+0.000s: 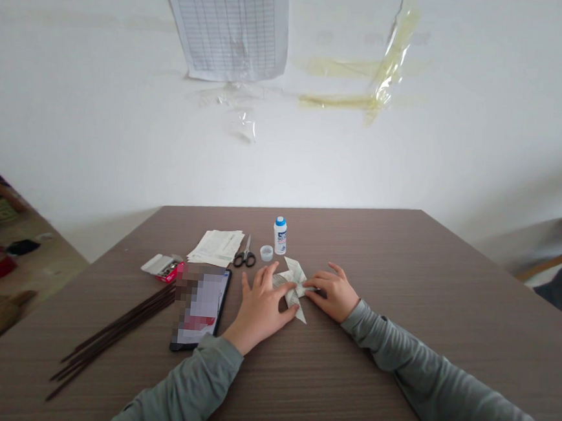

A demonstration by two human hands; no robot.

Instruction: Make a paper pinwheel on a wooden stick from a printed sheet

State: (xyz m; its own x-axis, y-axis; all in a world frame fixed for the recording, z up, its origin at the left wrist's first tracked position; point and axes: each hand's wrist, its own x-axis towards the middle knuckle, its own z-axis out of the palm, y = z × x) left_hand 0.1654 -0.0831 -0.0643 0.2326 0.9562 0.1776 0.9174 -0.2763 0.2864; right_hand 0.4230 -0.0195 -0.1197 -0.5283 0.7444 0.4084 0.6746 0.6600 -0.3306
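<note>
Here we press our left hand [260,306] flat, fingers spread, on the folded white paper pinwheel [295,283] lying on the brown wooden table [402,278]; our right hand [333,294] pinches its edge.

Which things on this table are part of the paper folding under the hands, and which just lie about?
In use: folded paper pinwheel, left hand, right hand.
Lying about: glue bottle, its cap, scissors, paper sheets, phone, dark sticks, small red box.
</note>
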